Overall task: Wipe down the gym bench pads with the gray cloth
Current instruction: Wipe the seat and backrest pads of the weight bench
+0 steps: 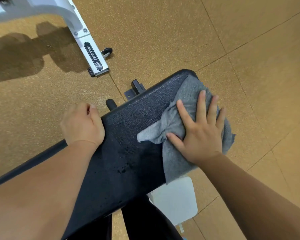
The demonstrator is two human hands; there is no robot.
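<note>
Fingers of the right hand lie straight and spread, pressing the cloth flat on the pad near its 1 o'clock end. The cloth's outer side hangs over the pad's edge at 3 o'clock. The left hand curls round the pad's edge at 9 o'clock. Droplets dot the pad near 6 o'clock. A white frame stands at 11 o'clock.

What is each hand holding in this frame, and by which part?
The left hand grips the bench pad by its left edge. The right hand holds nothing; it presses flat on the gray cloth.
</note>
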